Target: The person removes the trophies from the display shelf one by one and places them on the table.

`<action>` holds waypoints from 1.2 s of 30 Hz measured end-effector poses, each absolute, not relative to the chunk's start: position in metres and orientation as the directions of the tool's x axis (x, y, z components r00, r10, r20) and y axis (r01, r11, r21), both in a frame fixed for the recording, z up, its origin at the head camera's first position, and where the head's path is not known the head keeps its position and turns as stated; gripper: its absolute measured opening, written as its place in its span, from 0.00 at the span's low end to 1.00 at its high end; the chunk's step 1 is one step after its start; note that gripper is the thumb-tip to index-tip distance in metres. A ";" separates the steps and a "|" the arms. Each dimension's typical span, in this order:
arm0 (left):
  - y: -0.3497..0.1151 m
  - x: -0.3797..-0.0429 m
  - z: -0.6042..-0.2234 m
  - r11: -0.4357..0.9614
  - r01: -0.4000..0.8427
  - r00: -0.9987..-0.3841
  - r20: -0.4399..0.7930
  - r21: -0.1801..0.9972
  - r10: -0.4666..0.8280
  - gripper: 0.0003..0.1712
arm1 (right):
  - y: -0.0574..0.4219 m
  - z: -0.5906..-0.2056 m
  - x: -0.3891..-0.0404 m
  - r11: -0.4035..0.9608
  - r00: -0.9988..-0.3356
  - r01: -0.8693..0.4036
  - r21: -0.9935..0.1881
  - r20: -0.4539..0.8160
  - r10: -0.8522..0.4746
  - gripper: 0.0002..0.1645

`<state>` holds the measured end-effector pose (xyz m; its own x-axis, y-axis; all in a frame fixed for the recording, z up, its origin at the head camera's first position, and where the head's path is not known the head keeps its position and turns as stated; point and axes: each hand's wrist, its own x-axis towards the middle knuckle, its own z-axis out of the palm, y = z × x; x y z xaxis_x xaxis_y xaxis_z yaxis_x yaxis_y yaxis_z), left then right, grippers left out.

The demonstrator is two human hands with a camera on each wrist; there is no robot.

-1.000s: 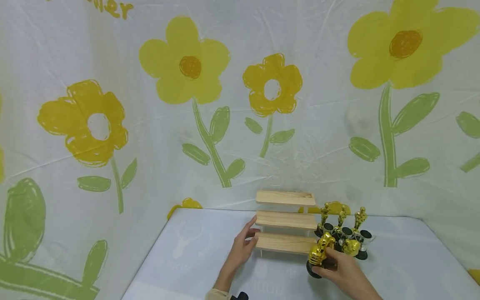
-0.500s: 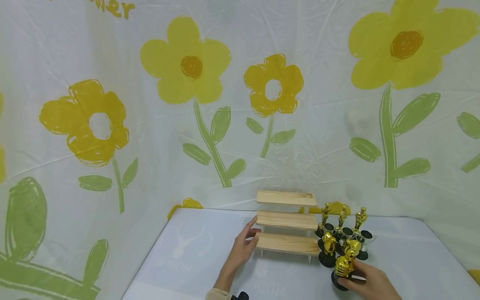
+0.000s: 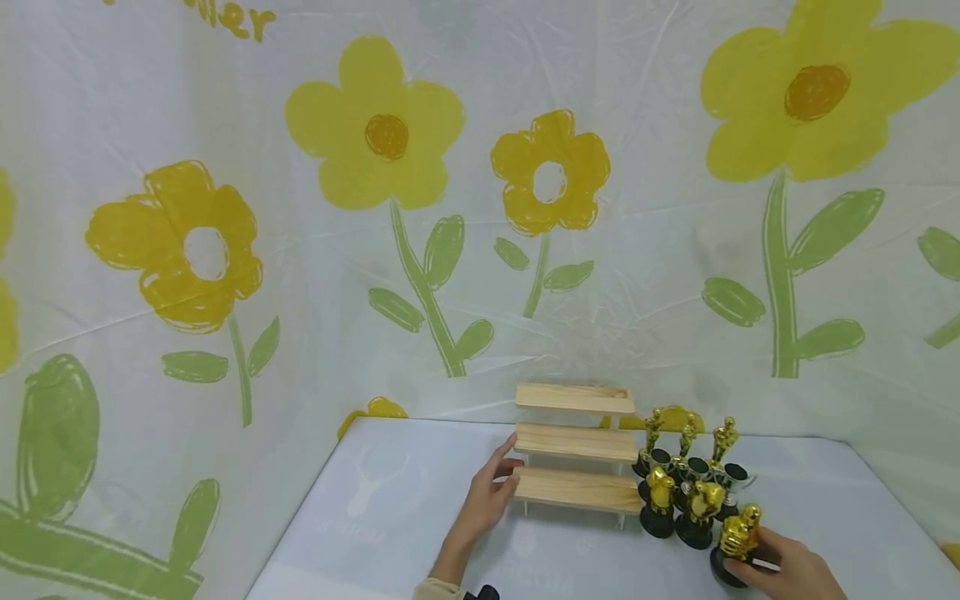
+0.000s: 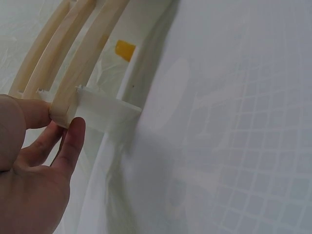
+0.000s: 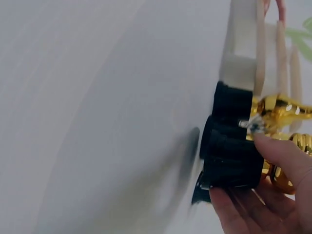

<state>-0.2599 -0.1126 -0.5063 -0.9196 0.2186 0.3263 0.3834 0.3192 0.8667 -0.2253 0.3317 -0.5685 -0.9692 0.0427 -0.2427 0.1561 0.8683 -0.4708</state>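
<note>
A three-tier wooden display shelf (image 3: 577, 489) with pale supports stands at the back of the table. My left hand (image 3: 482, 502) is at its left side; in the left wrist view, the thumb and fingers pinch the end of the lowest board (image 4: 73, 97). My right hand (image 3: 797, 568) grips a gold figure trophy (image 3: 739, 537) by its black base (image 5: 233, 165), at the front right of the other trophies. Two gold trophies, one at the left (image 3: 657, 500) and one in the middle (image 3: 699, 508), stand beside it in the front row.
Behind the front row are silver cups (image 3: 696, 470) on dark bases, and gold statuettes (image 3: 688, 435) at the back. The trophies crowd against the shelf's right side. A flower-printed cloth (image 3: 630, 317) hangs behind the white-covered table (image 3: 375, 533).
My right hand has carried the gold trophy rightward, from in front of the shelf's right end to the right end of the front row. My left hand has stayed on the shelf.
</note>
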 end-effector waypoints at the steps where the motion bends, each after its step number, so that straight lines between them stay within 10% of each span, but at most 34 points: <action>1: -0.113 -0.258 -0.504 0.317 0.385 -0.918 0.327 0.867 0.223 0.34 | 0.339 -0.575 -0.228 0.869 -0.968 0.159 -0.468 -0.246 0.045 0.68; 36: -0.116 -0.281 -0.538 0.366 0.403 -0.914 0.346 0.839 0.212 0.35 | 0.323 -0.530 -0.218 0.837 -0.971 0.203 -0.508 -0.218 0.104 0.58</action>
